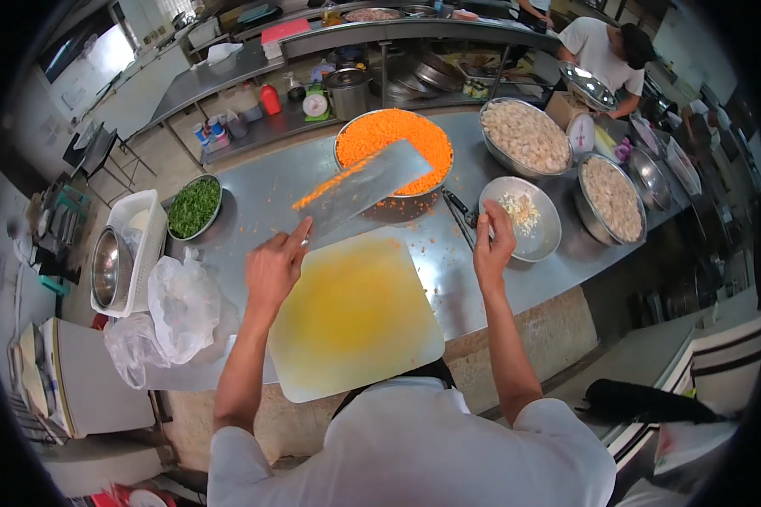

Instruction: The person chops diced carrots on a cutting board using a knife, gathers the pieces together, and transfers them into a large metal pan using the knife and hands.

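Note:
My left hand (pixel 277 264) is closed around the handle of a cleaver (pixel 359 188). Its broad blade reaches over the near side of a metal bowl heaped with chopped carrot (pixel 389 131), and orange bits cling along the blade's upper edge. Below the blade lies a white cutting board (pixel 355 313) with a yellow stain. My right hand (pixel 493 241), fingers stretched out, is at the left rim of a metal bowl (pixel 545 241) holding some chopped pale bits; whether it touches the rim I cannot tell. Beside it lies a black-handled tool (pixel 458 209), partly hidden.
Chopped greens fill a bowl (pixel 194 207) at left, near a white basket (pixel 148 253) and plastic bags (pixel 182 308). Two bowls of pale chunks (pixel 524 135) (pixel 609 198) and a scale (pixel 581 135) stand at right. A person (pixel 604 55) works at the far right.

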A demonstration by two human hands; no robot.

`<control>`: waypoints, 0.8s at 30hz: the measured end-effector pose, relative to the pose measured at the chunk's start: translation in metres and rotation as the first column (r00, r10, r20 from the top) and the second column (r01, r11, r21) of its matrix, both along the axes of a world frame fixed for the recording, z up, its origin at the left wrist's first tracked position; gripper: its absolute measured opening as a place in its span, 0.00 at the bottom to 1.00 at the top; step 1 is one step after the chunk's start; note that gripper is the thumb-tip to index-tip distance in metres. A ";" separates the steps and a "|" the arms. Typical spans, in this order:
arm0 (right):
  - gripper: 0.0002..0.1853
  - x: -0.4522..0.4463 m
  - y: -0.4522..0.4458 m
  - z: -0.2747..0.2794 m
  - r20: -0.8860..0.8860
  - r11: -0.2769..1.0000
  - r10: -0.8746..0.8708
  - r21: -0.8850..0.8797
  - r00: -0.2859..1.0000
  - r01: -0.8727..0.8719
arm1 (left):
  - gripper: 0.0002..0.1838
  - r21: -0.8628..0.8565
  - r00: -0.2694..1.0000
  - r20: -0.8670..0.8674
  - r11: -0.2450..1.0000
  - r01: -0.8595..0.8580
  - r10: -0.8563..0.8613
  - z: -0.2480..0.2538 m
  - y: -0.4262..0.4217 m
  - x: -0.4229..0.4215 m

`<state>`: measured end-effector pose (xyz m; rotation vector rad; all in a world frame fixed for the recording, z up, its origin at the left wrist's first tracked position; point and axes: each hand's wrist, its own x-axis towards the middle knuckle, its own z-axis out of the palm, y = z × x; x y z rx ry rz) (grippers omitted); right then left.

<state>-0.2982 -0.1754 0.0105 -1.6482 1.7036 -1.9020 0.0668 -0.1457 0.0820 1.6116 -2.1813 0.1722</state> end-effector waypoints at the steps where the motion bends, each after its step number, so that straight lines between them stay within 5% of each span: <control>1: 0.12 0.006 -0.005 0.021 -0.110 0.997 0.059 -0.051 0.992 -0.065 | 0.29 0.007 1.000 0.002 1.000 -0.016 0.016 0.003 -0.010 -0.008; 5: 0.23 0.042 -0.046 0.061 -0.426 0.871 0.441 -0.010 0.790 -0.491 | 0.14 -0.132 0.994 0.098 0.989 0.065 -0.052 0.011 -0.061 -0.042; 8: 0.34 0.081 -0.073 0.073 -0.677 0.803 0.538 0.231 0.502 -0.550 | 0.07 -0.143 0.989 0.126 0.985 0.095 -0.077 0.014 -0.082 -0.062; 11: 0.37 0.104 -0.099 0.064 -0.724 0.762 0.566 0.275 0.395 -0.586 | 0.05 -0.114 0.986 0.148 0.989 0.099 -0.081 0.018 -0.089 -0.078; 24: 0.40 0.099 -0.137 0.055 -0.711 0.743 0.602 0.330 0.364 -0.582 | 0.06 -0.137 0.998 0.043 0.990 -0.032 0.038 0.026 -0.064 -0.058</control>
